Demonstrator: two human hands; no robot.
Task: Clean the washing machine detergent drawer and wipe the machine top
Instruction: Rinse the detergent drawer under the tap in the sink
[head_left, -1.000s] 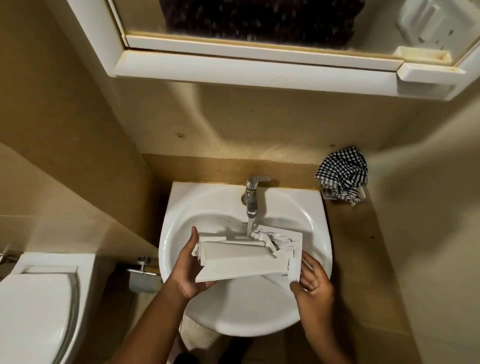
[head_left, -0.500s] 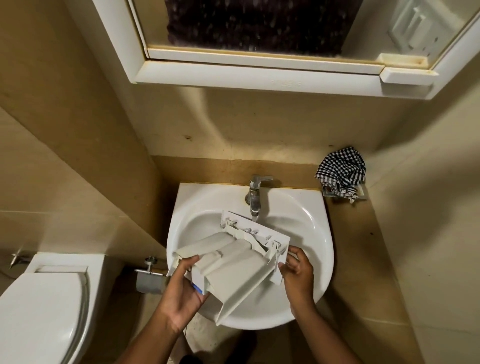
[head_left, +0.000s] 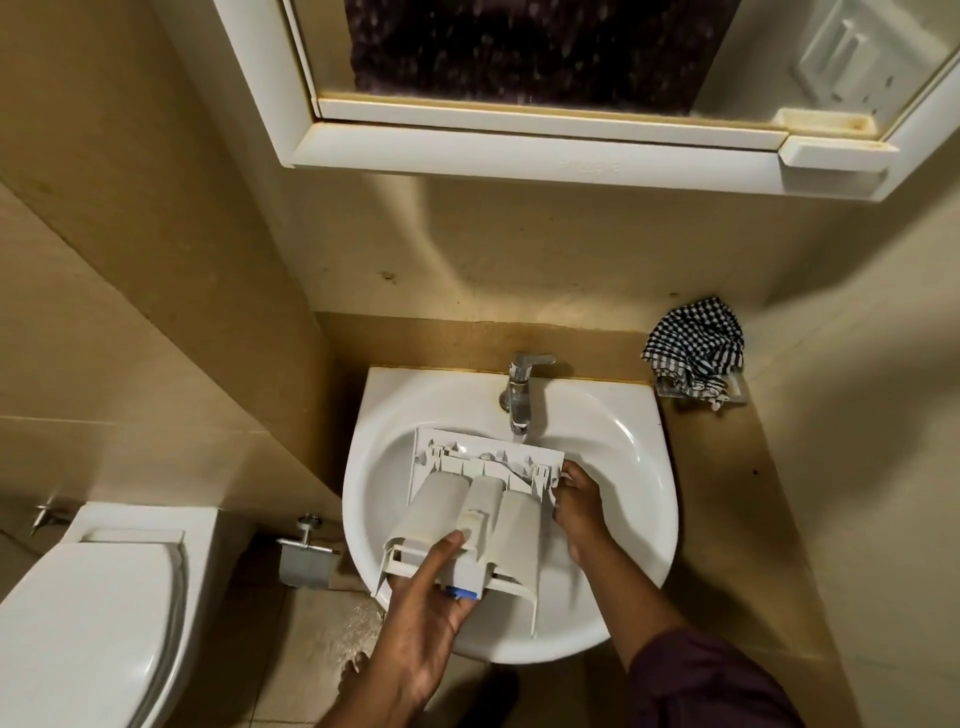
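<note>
The white detergent drawer (head_left: 483, 514) is held upside down over the white sink (head_left: 623, 467), its front panel under the chrome tap (head_left: 519, 395). Its rounded compartment undersides face up, and a blue part shows at its near end. My left hand (head_left: 426, 618) grips the near end, thumb on top and fingers underneath. My right hand (head_left: 579, 506) holds the drawer's right side near the front panel, fingers curled at its edge. A thin stream of water seems to fall from the tap onto the panel.
A black-and-white checked cloth (head_left: 693, 348) lies on a small holder on the ledge right of the sink. A mirror cabinet (head_left: 545, 150) hangs overhead. A toilet (head_left: 88, 613) stands at the left, with a paper holder (head_left: 304, 558) beside the sink. The floor below looks wet.
The drawer has been turned and swung from a slanted position so its front panel points at the tap. My left hand shifted to the near end; my right hand moved up along the right side.
</note>
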